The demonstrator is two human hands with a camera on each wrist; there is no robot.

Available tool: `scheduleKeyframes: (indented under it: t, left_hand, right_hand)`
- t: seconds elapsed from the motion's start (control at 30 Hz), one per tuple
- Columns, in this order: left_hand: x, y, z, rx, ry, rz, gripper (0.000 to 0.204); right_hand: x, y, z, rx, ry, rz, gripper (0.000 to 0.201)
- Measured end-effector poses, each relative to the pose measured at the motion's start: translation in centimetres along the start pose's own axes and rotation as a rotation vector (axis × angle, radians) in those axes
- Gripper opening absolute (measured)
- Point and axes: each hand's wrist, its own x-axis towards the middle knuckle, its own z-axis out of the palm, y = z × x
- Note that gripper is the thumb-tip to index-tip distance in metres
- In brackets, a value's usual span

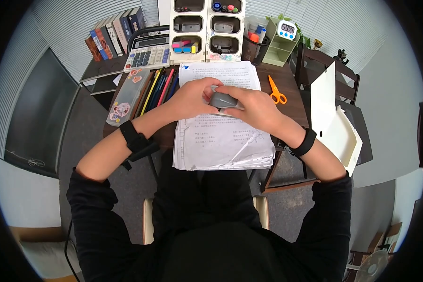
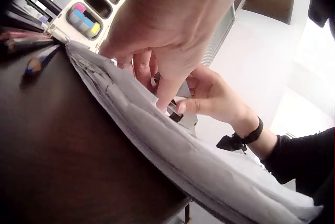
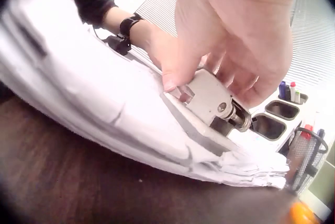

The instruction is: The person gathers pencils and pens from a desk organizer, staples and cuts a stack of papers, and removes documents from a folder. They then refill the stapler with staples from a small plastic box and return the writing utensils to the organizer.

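A grey hole punch stands over the stack of printed sheets. In the right wrist view its pale metal side shows a screw and a spring-loaded pin. My right hand grips it from the right, fingers over the top and thumb along the near side. From the left, my left hand holds it with fingers at the far side and thumb at the near side. The left wrist view shows the left thumb pointing down at the punch, close over the paper. Part of the punch is hidden behind the hands.
Colored pencils and a clear pencil case lie left of the paper. Orange scissors lie right. Behind stand a calculator, a white organizer, a mesh pen cup and a timer. An open white box is at far right.
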Motion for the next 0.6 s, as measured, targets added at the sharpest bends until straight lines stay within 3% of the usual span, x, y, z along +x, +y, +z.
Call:
scheduleKeyframes:
  t: [0.03, 0.2, 0.37, 0.43, 0.5, 0.53, 0.6]
  left_hand:
    - [-0.3, 0.2, -0.3, 0.064, 0.009, 0.037, 0.061]
    - [-1.6, 1.1, -2.2, 0.3, 0.096, 0.052, 0.054]
    - [-3.7, 0.8, -3.2, 0.516, 0.126, -0.131, 0.053]
    - [-4.1, 1.0, -3.1, 0.453, 0.079, -0.215, 0.061]
    - [-4.3, 1.9, -2.1, 0.282, 0.167, -0.477, 0.075]
    - [-4.2, 2.2, -1.9, 0.285, 0.168, -0.476, 0.075]
    - [-4.0, 2.5, -1.4, 0.003, 0.305, -0.585, 0.094]
  right_hand:
    - [0.0, 0.0, -0.4, 0.061, -0.103, 0.044, 0.058]
    - [-0.4, 0.6, -0.6, 0.121, -0.205, 0.023, 0.069]
    - [-0.6, 0.4, -0.5, 0.112, -0.202, -0.011, 0.072]
    - [-0.8, 0.5, -0.2, 0.085, -0.187, -0.013, 0.072]
    - [-0.9, 0.6, -0.1, 0.086, -0.176, -0.022, 0.073]
    - [-0.9, 0.7, -0.1, 0.085, -0.17, -0.03, 0.073]
    - [-0.9, 0.8, 0.0, 0.068, -0.167, -0.03, 0.073]
